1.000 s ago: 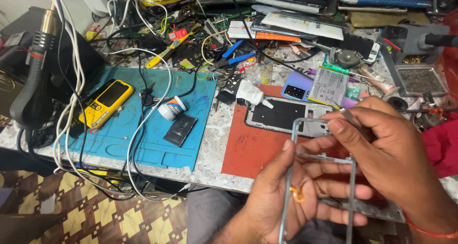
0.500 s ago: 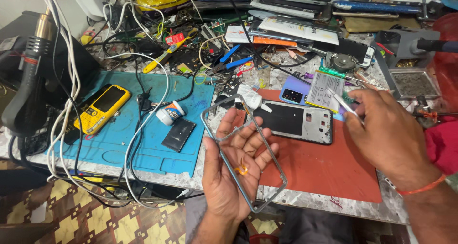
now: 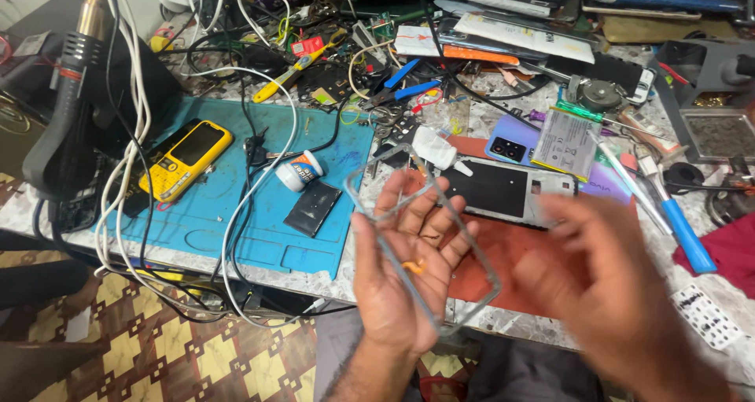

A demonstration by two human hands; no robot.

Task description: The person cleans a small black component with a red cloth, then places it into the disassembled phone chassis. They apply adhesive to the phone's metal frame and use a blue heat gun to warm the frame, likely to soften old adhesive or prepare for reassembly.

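Note:
My left hand (image 3: 401, 272) lies palm up over the table's front edge, and a thin grey phone frame (image 3: 370, 213) rests across its fingers, with a small orange piece on the palm. My right hand (image 3: 609, 288) is blurred, fingers spread, to the right of the frame and apart from it; nothing shows in it. Behind the hands an opened phone (image 3: 503, 191) lies face down on a red mat (image 3: 487, 268), with a purple back cover (image 3: 511, 146) and a flat battery (image 3: 566, 144) just beyond.
A blue mat (image 3: 236, 213) carries a yellow keypad phone (image 3: 186, 158), a small glue pot (image 3: 299, 171) and a black square part (image 3: 312, 208). A hot-air gun (image 3: 67, 111) and white cables (image 3: 130, 158) stand left. Blue-handled tools (image 3: 683, 233) and parts crowd the back and right.
My left hand with the frame has stayed near the table's front edge. My right hand has come down and toward me from the opened phone, now blurred; the tweezers it held are no longer seen.

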